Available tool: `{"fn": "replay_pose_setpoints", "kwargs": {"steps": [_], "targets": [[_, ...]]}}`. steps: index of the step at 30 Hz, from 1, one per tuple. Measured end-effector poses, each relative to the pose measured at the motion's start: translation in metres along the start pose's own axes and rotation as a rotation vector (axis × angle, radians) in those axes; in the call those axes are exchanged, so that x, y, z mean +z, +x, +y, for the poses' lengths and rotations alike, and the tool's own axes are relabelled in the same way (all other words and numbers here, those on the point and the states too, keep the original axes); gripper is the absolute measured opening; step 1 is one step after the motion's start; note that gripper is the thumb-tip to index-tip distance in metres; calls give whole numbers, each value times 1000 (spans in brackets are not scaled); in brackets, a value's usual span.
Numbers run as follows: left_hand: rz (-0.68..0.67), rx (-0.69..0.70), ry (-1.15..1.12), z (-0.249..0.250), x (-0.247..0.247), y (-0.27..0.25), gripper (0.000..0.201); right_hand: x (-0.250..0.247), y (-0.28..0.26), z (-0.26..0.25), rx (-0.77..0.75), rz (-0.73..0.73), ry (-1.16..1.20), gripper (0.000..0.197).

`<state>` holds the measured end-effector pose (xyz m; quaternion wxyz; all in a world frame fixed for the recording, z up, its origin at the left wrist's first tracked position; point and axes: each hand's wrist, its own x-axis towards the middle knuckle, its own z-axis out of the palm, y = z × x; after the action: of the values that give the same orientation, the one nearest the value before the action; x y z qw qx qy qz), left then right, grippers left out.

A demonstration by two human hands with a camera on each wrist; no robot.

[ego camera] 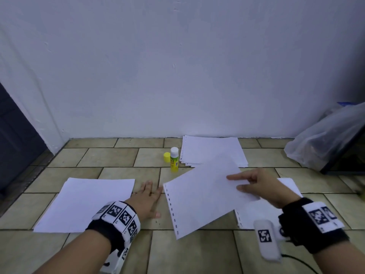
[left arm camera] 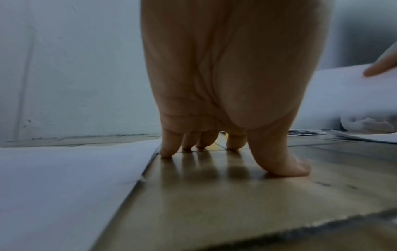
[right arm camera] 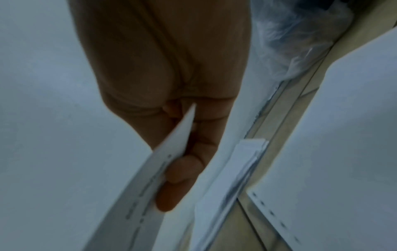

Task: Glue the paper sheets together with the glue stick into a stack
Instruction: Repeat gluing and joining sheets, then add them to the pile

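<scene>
Our right hand [ego camera: 260, 186] pinches a sheet [ego camera: 203, 196] at its right edge, thumb under and fingers [ego camera: 235, 177] curled over; it hangs tilted in the air, punched edge toward us. Landmark is the glue stick [ego camera: 174, 159]: upright on the tiled floor [ego camera: 197, 254], uncapped, yellow cap [ego camera: 167, 156] just left of it. The held sheet is just in front of it, to the right. The loose pile [ego camera: 212, 150] lies right of the glue, at the wall. A flat sheet [ego camera: 87, 204] lies front-left of the glue, probably the stack base. More paper [ego camera: 256, 216] sits front-right, under the held sheet. Our left hand [ego camera: 147, 200] rests open, fingers straight, flat on the floor in front of the glue, holding nothing.

To do it well, we judge: carry the sheet low, match the punched edge and corners to the base first, steady it with the left hand, then press outward.
</scene>
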<state>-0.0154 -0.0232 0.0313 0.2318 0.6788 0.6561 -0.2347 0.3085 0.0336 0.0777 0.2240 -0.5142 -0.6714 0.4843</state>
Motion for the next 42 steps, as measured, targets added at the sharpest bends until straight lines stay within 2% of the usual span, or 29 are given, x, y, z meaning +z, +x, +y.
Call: {"fn": "replay_pose_setpoints", "kwargs": {"steps": [5, 10, 13, 17, 21, 23, 27, 37, 40, 42], "targets": [[-5, -13, 23, 0, 2, 3, 87, -41, 15, -8, -99, 158, 210, 34], [-2, -26, 23, 1, 2, 3, 86, -61, 68, -14, -136, 414, 220, 32], [-4, -39, 32, 3, 2, 3, 86, -62, 97, -20, -111, 475, 223, 31], [-2, -52, 47, 3, 3, 6, 86, -54, 132, -19, -49, 454, 65, 29], [-16, -84, 60, 6, 2, 10, 87, -48, 161, 2, 69, 370, -108, 27], [-29, -94, 67, 8, 1, 11, 88, -46, 172, 15, 133, 331, -206, 22], [-47, -108, 79, 10, 1, 13, 88, -39, 178, 24, 207, 237, -461, 23], [-56, -115, 91, 9, 2, 14, 89, -32, 187, 27, 319, 193, -585, 33], [-57, -111, 84, 8, 2, 14, 88, -34, 184, 22, 279, 210, -599, 35], [-64, -107, 85, 7, 2, 13, 88, -37, 176, 13, 227, 264, -611, 45]]}}
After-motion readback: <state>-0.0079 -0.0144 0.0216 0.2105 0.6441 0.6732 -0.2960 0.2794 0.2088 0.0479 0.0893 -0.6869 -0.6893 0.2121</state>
